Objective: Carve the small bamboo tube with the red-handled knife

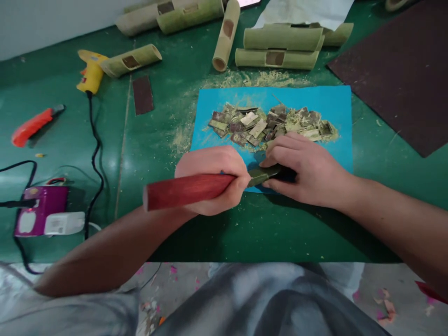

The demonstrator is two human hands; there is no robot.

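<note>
Left hand [213, 179] is closed round the red wooden handle [187, 190] of a knife; right hand [304, 170] is pressed, fingers curled, over a small bamboo piece [262, 175] on the near edge of the blue sheet [336, 105]. The piece is judged light, stiff and splintery, best pinned flat. Cut chips [269, 125] are heaped just beyond.

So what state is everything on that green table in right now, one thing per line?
Left hand: fist closed around the red-handled tool.
Right hand: pressed over the tool's blade end on the blue sheet.
Bark chips: heaped loose on the sheet.
Bamboo tubes: lying down, windows cut in their sides.
Glue gun: lying flat, cord attached.
Orange cutter: lying untouched.
</note>
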